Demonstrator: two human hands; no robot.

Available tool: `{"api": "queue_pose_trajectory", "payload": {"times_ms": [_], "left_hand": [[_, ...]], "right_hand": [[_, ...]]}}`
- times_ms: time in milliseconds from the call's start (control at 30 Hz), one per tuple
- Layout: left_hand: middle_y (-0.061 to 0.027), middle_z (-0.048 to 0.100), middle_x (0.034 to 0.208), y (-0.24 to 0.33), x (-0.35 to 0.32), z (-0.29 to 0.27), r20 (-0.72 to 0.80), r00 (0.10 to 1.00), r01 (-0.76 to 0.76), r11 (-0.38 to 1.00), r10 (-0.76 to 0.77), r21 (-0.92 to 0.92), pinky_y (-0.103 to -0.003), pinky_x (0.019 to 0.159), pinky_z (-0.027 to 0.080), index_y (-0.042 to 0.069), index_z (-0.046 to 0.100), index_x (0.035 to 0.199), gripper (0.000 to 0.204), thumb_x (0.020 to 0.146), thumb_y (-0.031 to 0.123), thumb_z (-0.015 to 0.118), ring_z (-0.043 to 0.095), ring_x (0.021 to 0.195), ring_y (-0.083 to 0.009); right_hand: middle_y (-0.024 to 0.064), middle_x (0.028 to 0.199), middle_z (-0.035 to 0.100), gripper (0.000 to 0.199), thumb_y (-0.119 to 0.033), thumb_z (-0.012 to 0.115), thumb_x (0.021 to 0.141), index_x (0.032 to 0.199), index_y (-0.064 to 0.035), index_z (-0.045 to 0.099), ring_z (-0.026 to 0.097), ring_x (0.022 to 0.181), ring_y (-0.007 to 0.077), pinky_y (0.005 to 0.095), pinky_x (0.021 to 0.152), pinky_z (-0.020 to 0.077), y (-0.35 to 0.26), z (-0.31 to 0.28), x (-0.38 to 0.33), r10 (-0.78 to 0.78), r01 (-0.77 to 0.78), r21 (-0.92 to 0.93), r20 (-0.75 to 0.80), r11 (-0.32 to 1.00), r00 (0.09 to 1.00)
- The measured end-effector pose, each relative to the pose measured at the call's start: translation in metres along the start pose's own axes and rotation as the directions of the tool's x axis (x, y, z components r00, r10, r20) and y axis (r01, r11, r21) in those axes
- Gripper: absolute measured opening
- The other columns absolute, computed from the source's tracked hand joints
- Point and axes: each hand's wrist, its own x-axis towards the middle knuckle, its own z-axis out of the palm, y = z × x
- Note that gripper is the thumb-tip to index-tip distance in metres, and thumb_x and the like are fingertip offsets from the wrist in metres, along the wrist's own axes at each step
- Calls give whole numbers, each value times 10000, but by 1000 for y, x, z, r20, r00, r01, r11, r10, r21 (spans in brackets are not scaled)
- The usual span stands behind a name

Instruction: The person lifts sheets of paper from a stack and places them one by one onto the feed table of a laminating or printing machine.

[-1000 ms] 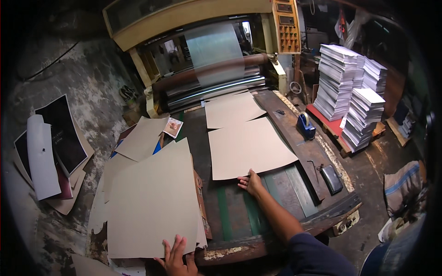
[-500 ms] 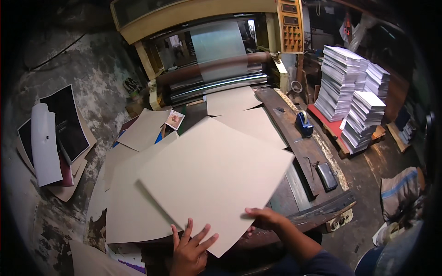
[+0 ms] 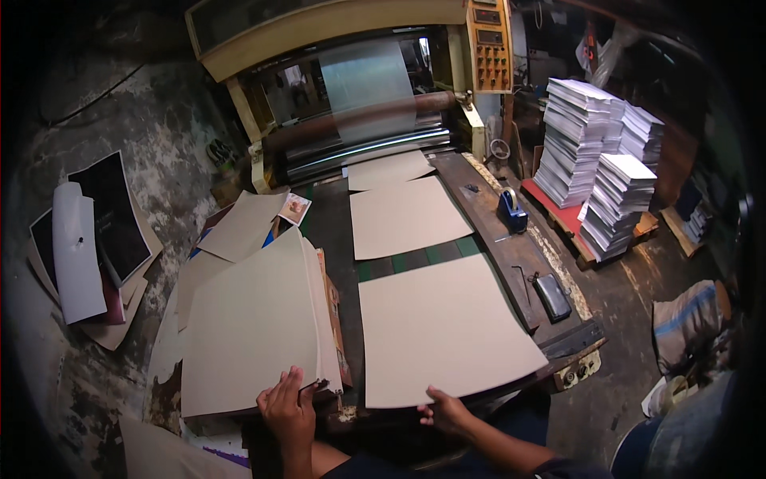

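A beige cardboard sheet (image 3: 447, 331) lies flat on the machine's feed table, its near edge at the front of the table. My right hand (image 3: 448, 413) pinches that near edge, thumb on top and fingers below. To the left, my left hand (image 3: 289, 405) rests with fingers stretched out on the near right corner of a stack of similar cardboard sheets (image 3: 251, 327); it grips nothing. Farther up the table lie a second cardboard sheet (image 3: 408, 215) and a third sheet (image 3: 391, 170), which reaches toward the shiny roller (image 3: 367, 152).
The machine carries clear film (image 3: 367, 88) and a control panel (image 3: 489, 48). On the right rail sit a blue tape dispenser (image 3: 511, 211), a hex key (image 3: 523, 281) and a dark case (image 3: 551, 295). Paper stacks (image 3: 576, 144) stand right; printed sheets (image 3: 120, 215) lie left on the floor.
The cardboard sheet has swung from its slanted place over the stack to the right and now lies squarely on the table. My left hand has let go and moved left onto the stack.
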Motion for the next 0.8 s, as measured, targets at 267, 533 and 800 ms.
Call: {"api": "queue_pose_trajectory", "payload": {"times_ms": [267,533,800], "left_hand": [[-109,721,1034,-18,12,-8,125,982,178,922,-142,-344,-387,837,467,82,736,1026,311,867,347,698,667,1015,-266],[-134,677,846,-29,9,-1,260,843,539,732,-472,-416,-341,739,489,34,712,999,386,970,391,571,622,823,-213],[-75,668,874,-5,17,-9,32,830,427,598,-557,-678,-303,877,420,14,610,833,365,1012,313,500,566,813,-173]], "right_hand": [[142,901,623,439,-474,435,993,1169,-71,446,532,630,159,399,714,544,-62,10,72,-103,102,15,15,995,995],[139,920,629,484,-492,468,967,1181,-60,432,554,676,172,416,742,544,-87,19,131,-233,233,104,-13,967,972],[142,1112,606,637,-510,497,949,1410,-114,309,590,794,207,448,789,545,-91,43,123,-249,286,161,-218,945,944]]}}
